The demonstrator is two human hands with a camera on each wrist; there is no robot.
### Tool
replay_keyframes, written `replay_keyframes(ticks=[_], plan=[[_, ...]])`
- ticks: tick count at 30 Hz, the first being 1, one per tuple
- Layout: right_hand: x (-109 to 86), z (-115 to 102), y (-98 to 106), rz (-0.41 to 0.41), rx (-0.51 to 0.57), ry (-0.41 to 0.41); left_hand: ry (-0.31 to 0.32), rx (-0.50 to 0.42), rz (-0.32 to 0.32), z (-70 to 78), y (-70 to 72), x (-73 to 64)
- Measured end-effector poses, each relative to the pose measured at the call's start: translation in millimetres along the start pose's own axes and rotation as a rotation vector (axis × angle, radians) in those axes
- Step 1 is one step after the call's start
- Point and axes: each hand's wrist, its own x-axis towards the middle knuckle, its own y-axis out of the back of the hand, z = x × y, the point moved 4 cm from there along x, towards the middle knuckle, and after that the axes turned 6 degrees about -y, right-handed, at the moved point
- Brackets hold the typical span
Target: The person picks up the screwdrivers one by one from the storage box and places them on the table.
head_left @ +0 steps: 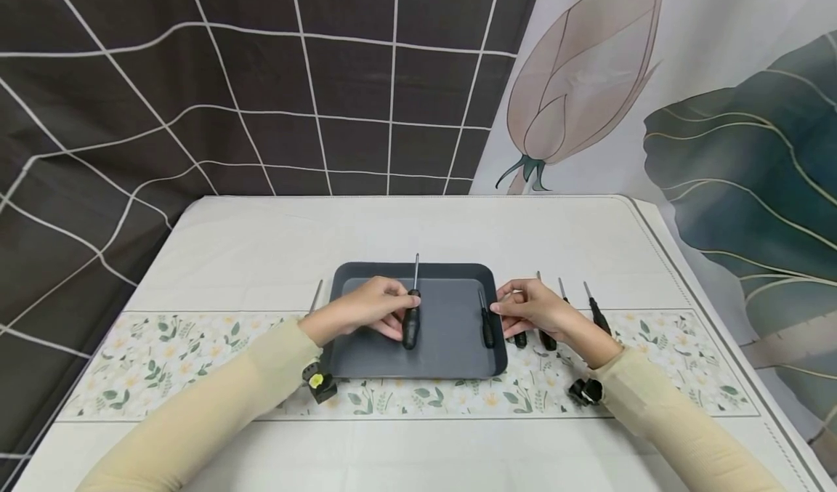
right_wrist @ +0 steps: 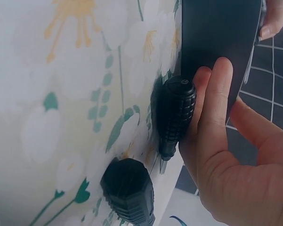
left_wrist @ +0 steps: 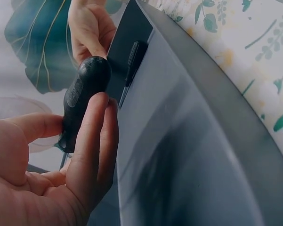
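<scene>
My left hand [head_left: 374, 307] pinches a large black-handled screwdriver [head_left: 410, 321] between thumb and fingers, over the dark grey baking tray [head_left: 451, 365]. Its metal shaft points away from me. In the left wrist view the rounded handle [left_wrist: 87, 84] fills the grip, shaft mostly hidden. At the tray's right side, my right hand [head_left: 532, 307] grips the wall, thumb on the inner side and fingers along the outside. A smaller black screwdriver [head_left: 487, 328] lies in the tray near that wall. Just beside the right fingers on the cloth is a ribbed screwdriver handle [right_wrist: 178, 110].
Further right on the floral cloth lie more black screwdrivers, one partly behind the right hand [head_left: 548, 342] and another by the wrist [head_left: 599, 317]. Left of the tray, a metal shaft [head_left: 317, 296] shows beyond my left wrist. Dark and patterned curtains hang behind the table [head_left: 418, 223].
</scene>
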Motion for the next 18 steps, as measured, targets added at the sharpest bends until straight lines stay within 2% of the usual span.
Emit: replay_keyframes(ticks=[7,18], plan=[[0.4,0,0,-0.001,0.011,-0.001,0.008,-0.008,0.025,-2.1,7.4,-4.3],[0.1,0,0,-0.001,0.012,0.0,-0.004,0.014,0.018,-1.2,16.4,-14.4]])
